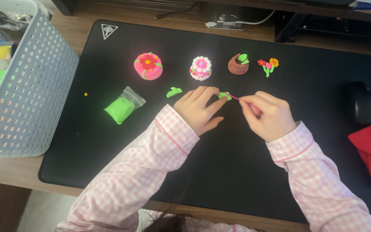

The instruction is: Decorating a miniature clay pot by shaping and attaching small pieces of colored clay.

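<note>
Just below the white clay cake (201,68) on the desk mat (108,163), left hand (198,109) pinches a green clay leaf (224,95) steady w/ fingertips so right hand (268,115), pinched on a thin pink tool (235,98), can score it.

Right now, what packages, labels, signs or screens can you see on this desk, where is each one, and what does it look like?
Clear plastic bag of bright green clay: on the black mat, left of the left hand; small, crinkled, open at the top.
White emblem: printed on the black desk mat's upper left corner; a downward triangle outline with a pattern inside.
No screens or signs in view.
</note>
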